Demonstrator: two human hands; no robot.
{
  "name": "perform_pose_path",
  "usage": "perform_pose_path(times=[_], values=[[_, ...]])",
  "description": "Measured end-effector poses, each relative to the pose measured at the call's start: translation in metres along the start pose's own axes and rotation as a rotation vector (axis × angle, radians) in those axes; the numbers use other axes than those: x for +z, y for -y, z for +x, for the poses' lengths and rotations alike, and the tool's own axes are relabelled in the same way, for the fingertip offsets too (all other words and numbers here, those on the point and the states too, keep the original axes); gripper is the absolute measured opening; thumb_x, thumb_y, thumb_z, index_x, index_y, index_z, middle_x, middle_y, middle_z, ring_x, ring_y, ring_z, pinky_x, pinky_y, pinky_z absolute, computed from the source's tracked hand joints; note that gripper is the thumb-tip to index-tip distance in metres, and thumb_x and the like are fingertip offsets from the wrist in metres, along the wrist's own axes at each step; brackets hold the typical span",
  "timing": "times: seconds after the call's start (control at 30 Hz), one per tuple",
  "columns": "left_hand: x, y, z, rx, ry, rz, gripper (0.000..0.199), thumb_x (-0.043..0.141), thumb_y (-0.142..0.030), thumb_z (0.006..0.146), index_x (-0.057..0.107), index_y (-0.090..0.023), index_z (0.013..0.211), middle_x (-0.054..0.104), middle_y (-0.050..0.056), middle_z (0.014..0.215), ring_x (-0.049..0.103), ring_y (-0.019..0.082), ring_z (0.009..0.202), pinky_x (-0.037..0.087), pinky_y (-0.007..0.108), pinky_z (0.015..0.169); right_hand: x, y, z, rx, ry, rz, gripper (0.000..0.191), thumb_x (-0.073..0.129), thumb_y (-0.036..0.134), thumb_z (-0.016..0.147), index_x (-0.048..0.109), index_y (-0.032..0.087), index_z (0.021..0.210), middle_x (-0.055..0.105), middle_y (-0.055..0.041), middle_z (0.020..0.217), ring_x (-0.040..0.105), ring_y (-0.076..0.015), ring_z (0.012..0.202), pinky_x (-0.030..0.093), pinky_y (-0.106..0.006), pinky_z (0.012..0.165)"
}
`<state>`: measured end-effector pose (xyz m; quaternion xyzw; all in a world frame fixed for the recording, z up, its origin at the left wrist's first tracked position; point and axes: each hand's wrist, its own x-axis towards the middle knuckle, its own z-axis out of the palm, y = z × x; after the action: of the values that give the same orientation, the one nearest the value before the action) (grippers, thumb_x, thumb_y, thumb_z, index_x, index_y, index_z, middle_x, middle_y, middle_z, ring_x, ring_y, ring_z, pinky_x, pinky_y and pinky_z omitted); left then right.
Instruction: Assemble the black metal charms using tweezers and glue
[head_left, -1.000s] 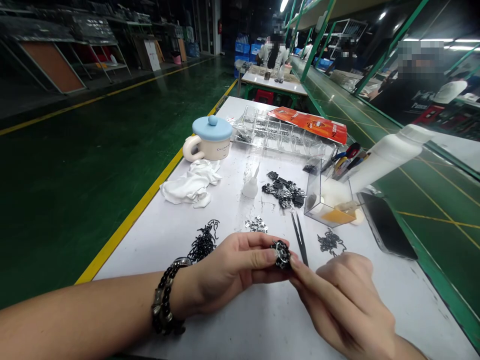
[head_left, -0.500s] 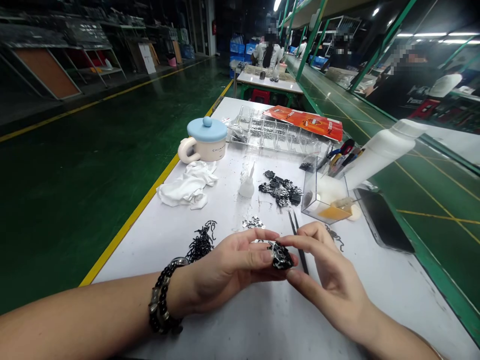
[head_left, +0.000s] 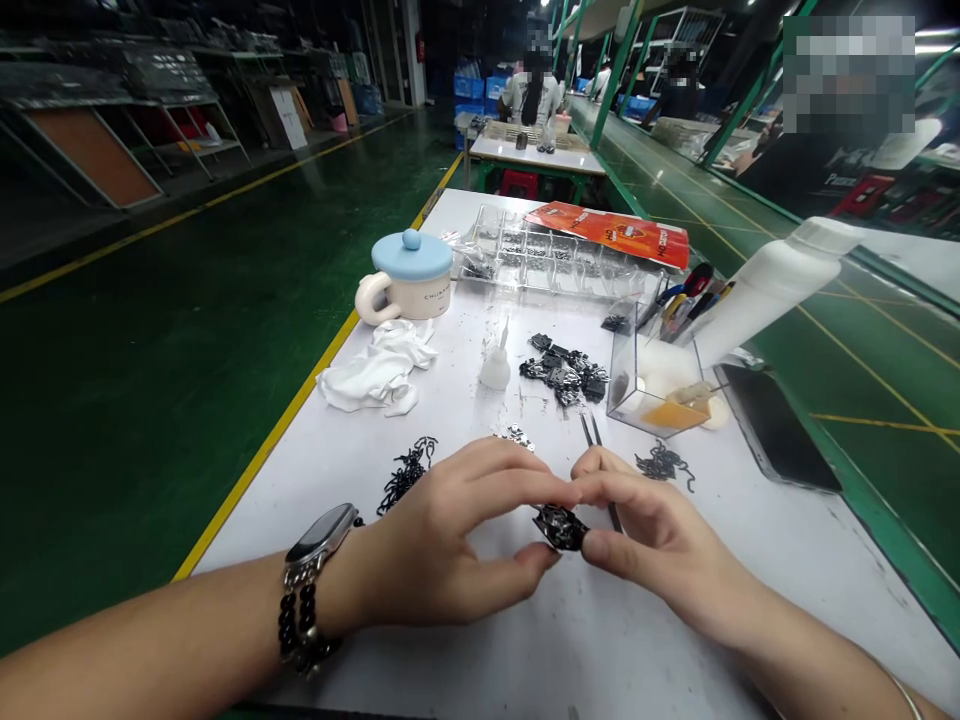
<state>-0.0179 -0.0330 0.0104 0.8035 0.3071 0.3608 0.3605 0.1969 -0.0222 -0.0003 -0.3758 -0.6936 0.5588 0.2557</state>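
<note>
I see the right hand (head_left: 667, 545) pinching a small black part (head_left: 561, 528) above the counter (head_left: 600, 655); the left hand (head_left: 450, 535) curves around it, whether gripping I cannot tell; beyond lie tweezers (head_left: 615, 516), then black pieces (head_left: 567, 372), then a lidded mug (head_left: 412, 266).

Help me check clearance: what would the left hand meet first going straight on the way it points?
Probably the small black part, at the fingertips of the right hand; the left hand reaches right up to both, so which it would touch first is hard to tell.
</note>
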Motion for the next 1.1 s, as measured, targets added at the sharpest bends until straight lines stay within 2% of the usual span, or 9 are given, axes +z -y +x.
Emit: perform_pose_path(times=[0.17,0.3,0.63,0.77,0.87,0.97,1.1], values=[[0.007,0.011,0.000,0.262,-0.131,0.153,0.031,0.057,-0.003,0.073,0.064,-0.013,0.102,0.066,0.011,0.091,0.060,0.020,0.084,0.051,0.035,0.074,0.000,0.004,0.003,0.100,0.055,0.053,0.022,0.061,0.043,0.079,0.063,0.026,0.093,0.044,-0.0013,0.086,0.045,-0.0148,0.085,0.036,-0.031,0.079],[0.008,0.011,0.001,0.333,-0.130,0.284,0.024,0.057,-0.002,0.073,0.065,-0.012,0.093,0.067,0.010,0.088,0.062,0.020,0.081,0.052,0.035,0.071,-0.001,0.007,0.003,0.126,0.081,0.081,0.021,0.061,0.043,0.079,0.064,0.028,0.094,0.043,-0.0003,0.086,0.045,-0.0139,0.084,0.034,-0.030,0.077],[0.008,0.010,-0.001,0.361,-0.147,0.406,0.022,0.057,-0.001,0.071,0.064,-0.009,0.090,0.068,0.010,0.078,0.063,0.019,0.071,0.053,0.033,0.062,0.000,-0.001,0.003,0.103,0.084,0.049,0.019,0.059,0.042,0.081,0.063,0.027,0.092,0.047,0.0002,0.085,0.048,-0.0132,0.084,0.036,-0.030,0.076],[0.010,0.011,-0.002,0.342,-0.139,0.437,0.018,0.058,-0.003,0.072,0.065,-0.009,0.088,0.066,0.009,0.072,0.062,0.018,0.066,0.052,0.033,0.058,0.002,0.000,0.002,0.053,-0.004,-0.129,0.015,0.057,0.042,0.083,0.064,0.030,0.090,0.048,0.0004,0.084,0.048,-0.0141,0.084,0.035,-0.032,0.078],[0.010,0.011,-0.003,0.328,-0.121,0.477,0.016,0.056,-0.004,0.075,0.064,-0.009,0.088,0.066,0.008,0.071,0.062,0.018,0.066,0.052,0.033,0.058,0.003,-0.001,0.000,-0.042,-0.072,-0.270,0.014,0.056,0.040,0.084,0.063,0.033,0.094,0.050,0.0009,0.084,0.049,-0.0146,0.084,0.035,-0.034,0.078],[0.009,0.010,-0.003,0.331,-0.117,0.515,0.016,0.056,-0.006,0.078,0.064,-0.009,0.091,0.066,0.008,0.071,0.062,0.018,0.067,0.052,0.033,0.059,0.003,-0.004,0.000,-0.138,-0.113,-0.350,0.013,0.056,0.035,0.084,0.060,0.032,0.096,0.051,0.0008,0.085,0.049,-0.0148,0.083,0.036,-0.035,0.076],[0.009,0.011,-0.002,0.313,-0.114,0.532,0.017,0.054,-0.006,0.078,0.064,-0.010,0.091,0.066,0.008,0.072,0.061,0.017,0.066,0.051,0.032,0.058,0.002,-0.005,-0.001,-0.182,-0.156,-0.432,0.015,0.058,0.028,0.083,0.057,0.028,0.099,0.051,-0.0003,0.084,0.048,-0.0152,0.083,0.038,-0.034,0.073]])
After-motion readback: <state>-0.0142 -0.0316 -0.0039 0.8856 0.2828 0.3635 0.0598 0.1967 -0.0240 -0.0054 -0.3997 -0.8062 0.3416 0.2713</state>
